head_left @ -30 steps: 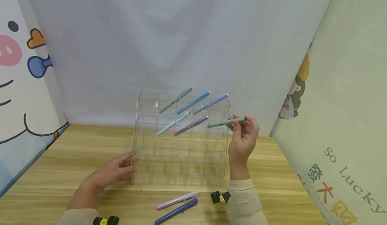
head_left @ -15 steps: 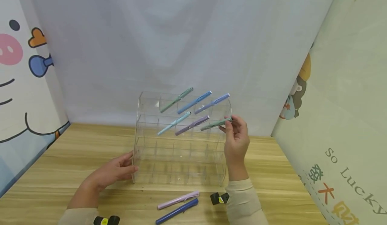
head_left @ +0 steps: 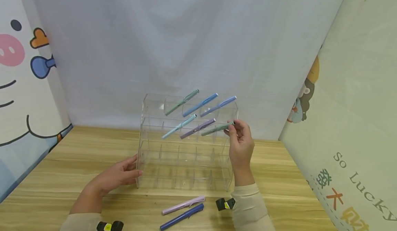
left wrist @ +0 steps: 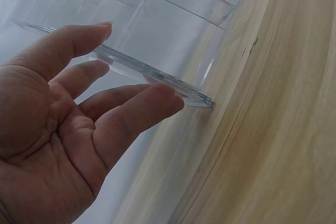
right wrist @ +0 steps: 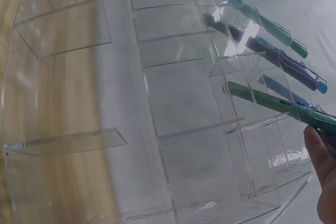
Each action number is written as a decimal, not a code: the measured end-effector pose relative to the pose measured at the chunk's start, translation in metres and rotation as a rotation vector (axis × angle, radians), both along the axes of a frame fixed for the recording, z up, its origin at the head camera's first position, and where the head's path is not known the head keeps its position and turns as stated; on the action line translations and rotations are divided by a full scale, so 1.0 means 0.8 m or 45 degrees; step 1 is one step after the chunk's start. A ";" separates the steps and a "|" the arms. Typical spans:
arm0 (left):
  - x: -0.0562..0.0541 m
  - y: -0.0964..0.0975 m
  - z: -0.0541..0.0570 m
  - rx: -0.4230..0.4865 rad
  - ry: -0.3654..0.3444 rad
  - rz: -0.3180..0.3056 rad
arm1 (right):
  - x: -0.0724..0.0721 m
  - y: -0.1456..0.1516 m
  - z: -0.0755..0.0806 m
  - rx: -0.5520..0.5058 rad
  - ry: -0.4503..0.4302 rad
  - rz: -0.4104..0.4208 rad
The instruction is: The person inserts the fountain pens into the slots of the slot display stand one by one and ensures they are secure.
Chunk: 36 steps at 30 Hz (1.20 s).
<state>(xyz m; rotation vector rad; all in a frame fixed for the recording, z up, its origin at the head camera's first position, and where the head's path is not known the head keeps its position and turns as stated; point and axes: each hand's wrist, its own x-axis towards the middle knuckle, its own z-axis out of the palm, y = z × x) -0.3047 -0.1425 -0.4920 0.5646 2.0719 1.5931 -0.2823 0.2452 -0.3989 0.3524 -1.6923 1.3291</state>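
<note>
A green pen (head_left: 214, 129) with a clip is pinched by its capped end between the thumb and fingers of my right hand (head_left: 241, 143). Its other end reaches over the second tier of a clear acrylic pen rack (head_left: 186, 151). In the right wrist view, that green pen (right wrist: 268, 103) slants across a divided slot, beside a dark purple pen (right wrist: 268, 51). My left hand (head_left: 116, 176) grips the rack's left side panel low down. In the left wrist view, thumb and bent fingers (left wrist: 139, 111) lie about that panel's edge (left wrist: 157, 74).
Three pens, one green (head_left: 182, 102), one blue (head_left: 200, 105) and one periwinkle (head_left: 218, 106), lean in the top tier. Light blue (head_left: 180, 126) and purple (head_left: 197, 128) pens share the second. On the wooden table (head_left: 279, 189) lie a pink pen (head_left: 183, 205) and a dark blue pen (head_left: 182, 217).
My right hand has moved left with the green pen, bringing it into the second tier beside the purple pen and tilting it more steeply. The left hand stays at the rack's side.
</note>
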 end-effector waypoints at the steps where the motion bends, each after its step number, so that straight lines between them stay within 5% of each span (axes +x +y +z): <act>1: 0.000 0.000 0.000 0.001 0.000 -0.004 | 0.000 0.000 0.000 0.011 -0.008 -0.006; 11: 0.001 0.001 0.002 0.007 -0.014 -0.005 | 0.003 0.005 0.001 0.095 -0.028 -0.044; 29: 0.003 0.001 0.003 -0.008 0.000 -0.013 | 0.008 0.006 0.007 0.025 -0.165 -0.034; 36: 0.003 0.001 0.005 0.005 -0.013 -0.015 | 0.033 -0.006 0.031 0.013 -0.173 0.005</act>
